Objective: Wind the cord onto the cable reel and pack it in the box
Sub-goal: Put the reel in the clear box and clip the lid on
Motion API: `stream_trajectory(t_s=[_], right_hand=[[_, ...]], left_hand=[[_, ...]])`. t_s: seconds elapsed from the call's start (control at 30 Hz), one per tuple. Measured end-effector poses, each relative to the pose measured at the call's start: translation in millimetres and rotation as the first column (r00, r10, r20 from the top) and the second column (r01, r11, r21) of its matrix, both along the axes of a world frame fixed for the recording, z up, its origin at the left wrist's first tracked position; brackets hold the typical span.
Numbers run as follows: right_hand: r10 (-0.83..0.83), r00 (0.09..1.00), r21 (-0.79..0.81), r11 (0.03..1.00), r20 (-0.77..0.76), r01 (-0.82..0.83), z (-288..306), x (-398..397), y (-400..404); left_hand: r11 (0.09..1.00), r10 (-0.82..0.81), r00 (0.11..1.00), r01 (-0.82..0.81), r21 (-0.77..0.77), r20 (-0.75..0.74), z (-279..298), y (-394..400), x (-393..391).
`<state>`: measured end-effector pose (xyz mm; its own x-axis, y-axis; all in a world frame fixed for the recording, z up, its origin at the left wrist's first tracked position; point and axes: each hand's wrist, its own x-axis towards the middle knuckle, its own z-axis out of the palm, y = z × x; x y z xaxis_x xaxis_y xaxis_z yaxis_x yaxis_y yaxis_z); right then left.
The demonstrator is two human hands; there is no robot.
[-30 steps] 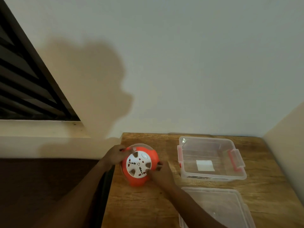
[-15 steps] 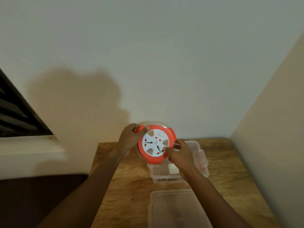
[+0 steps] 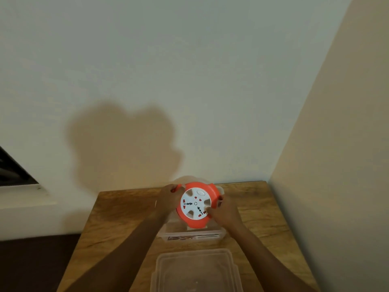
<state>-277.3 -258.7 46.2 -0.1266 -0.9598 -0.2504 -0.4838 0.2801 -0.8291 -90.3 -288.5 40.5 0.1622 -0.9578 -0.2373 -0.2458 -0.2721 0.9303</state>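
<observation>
Nearest, a clear plastic lid (image 3: 194, 270) lies flat on the wooden table (image 3: 117, 220). Beyond it stands the clear box (image 3: 192, 236), mostly hidden. Over the box, the left hand (image 3: 167, 200) and right hand (image 3: 226, 211) clasp the orange cable reel (image 3: 196, 204) from opposite sides, its white socket face tilted toward the camera.
</observation>
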Motion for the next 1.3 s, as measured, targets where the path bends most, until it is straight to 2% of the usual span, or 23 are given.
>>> stream_trajectory(t_s=[0.07,0.17,0.3,0.43,0.6,0.8,0.9,1.0,1.1,1.2,1.3], right_hand=[[0.072,0.989,0.011,0.997,-0.126,-0.071,1,-2,-5],[0.192,0.921,0.047,0.981,-0.339,-0.188,2,-3,-10],[0.293,0.822,0.081,0.953,-0.488,-0.291,-5,1,-15],[0.276,0.805,0.082,0.958,-0.526,-0.275,-11,4,-20],[0.212,0.795,0.053,0.974,-0.568,-0.222,-19,10,-20],[0.222,0.817,0.04,0.97,-0.532,-0.238,-28,13,-20],[0.205,0.835,0.023,0.974,-0.511,-0.225,-31,11,-17],[0.199,0.843,-0.008,0.972,-0.499,-0.234,-32,10,-12],[0.19,0.849,-0.048,0.968,-0.492,-0.245,-32,8,-4],[0.18,0.855,-0.076,0.966,-0.486,-0.246,-31,5,3],[0.204,0.872,-0.114,0.953,-0.445,-0.281,-23,0,9]], left_hand=[[1.0,-0.019,1.0,0.019,0.003,-0.014,-4,3,1],[1.0,-0.016,0.998,0.015,-0.015,-0.065,-12,12,1],[0.998,-0.049,0.989,0.054,0.036,-0.14,-29,23,-3],[0.995,-0.009,0.979,0.03,0.099,-0.202,-40,27,-7],[0.982,0.029,0.979,0.01,0.188,-0.202,-42,21,-7],[0.969,0.067,0.978,-0.017,0.246,-0.196,-47,17,-9],[0.978,0.055,0.995,-0.036,0.206,-0.089,-48,17,-14],[0.992,0.021,0.985,-0.042,0.12,0.17,-47,19,-21],[0.993,-0.012,0.93,-0.032,0.114,0.368,-41,22,-29],[0.986,-0.087,0.869,0.004,0.169,0.488,-31,21,-33],[0.972,-0.195,0.76,0.062,0.229,0.62,-21,21,-34]])
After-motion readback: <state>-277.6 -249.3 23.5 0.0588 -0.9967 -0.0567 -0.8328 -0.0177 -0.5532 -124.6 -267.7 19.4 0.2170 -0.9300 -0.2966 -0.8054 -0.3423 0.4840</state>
